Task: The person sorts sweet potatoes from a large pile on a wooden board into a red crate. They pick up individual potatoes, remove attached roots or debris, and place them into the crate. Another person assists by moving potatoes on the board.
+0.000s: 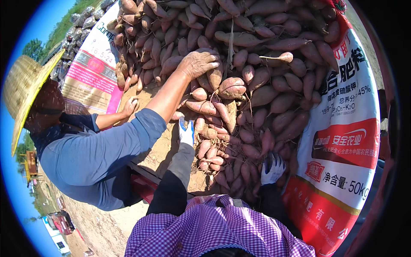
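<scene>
A large heap of sweet potatoes point(192, 41) lies before me, some bearing soil and roots. My left hand point(186, 131), in a white glove with blue fingers, is at the heap's left edge over sandy soil, beside some small sweet potatoes point(210, 154). Whether it touches any is unclear. On the right, my right hand point(273, 168), in a white and dark glove, rests against the lower right of the heap, near a reddish sweet potato point(267, 141); its fingertips are partly in shadow. A big cracked sweet potato point(231, 88) lies higher up, between the two hands' positions.
A co-worker point(93, 160) in a straw hat leans in from the left, one bare hand point(202, 62) on the heap, the other near its left edge. Printed fertilizer sacks point(340, 128) line the right side and upper left. Filled bags point(72, 40) stand behind; a red vehicle point(61, 222) is farther off.
</scene>
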A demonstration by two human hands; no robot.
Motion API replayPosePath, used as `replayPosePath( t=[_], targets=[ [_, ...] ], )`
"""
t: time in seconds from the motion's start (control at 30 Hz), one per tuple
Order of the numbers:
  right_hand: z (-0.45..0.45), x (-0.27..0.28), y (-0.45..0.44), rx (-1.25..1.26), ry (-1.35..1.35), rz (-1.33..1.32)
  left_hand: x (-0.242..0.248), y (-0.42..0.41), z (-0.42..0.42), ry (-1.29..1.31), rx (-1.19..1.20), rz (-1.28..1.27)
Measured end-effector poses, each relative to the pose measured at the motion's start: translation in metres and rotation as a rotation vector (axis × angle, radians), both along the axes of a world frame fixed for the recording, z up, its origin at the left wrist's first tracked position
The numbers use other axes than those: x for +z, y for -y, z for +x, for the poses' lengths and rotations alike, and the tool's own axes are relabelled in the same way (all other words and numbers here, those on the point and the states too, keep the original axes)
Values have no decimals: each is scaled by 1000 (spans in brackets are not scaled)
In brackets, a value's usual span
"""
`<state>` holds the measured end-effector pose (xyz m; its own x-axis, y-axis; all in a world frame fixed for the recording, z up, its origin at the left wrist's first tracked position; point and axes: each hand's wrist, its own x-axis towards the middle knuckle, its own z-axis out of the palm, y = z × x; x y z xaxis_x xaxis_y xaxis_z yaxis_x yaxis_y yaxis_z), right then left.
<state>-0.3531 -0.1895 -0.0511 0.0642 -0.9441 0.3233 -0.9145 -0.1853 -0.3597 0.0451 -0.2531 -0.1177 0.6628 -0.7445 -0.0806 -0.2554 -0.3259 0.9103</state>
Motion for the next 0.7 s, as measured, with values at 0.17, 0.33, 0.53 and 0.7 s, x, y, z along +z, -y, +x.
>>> replayPosePath(
  t=[0.17,0.33,0.53,0.7],
  targets=[
    [-4,-2,2,-22,-33,19,56,9,-30,583,-158,187],
    [-1,0,1,2,-38,-25,32,-28,48,597,-46,506],
    [-6,-5,-1,-14,-30,-15,26,-77,69,817,-20,855],
    [-2,-1,0,-10,-8,7,15,-134,30,789,-227,413]
  ],
)
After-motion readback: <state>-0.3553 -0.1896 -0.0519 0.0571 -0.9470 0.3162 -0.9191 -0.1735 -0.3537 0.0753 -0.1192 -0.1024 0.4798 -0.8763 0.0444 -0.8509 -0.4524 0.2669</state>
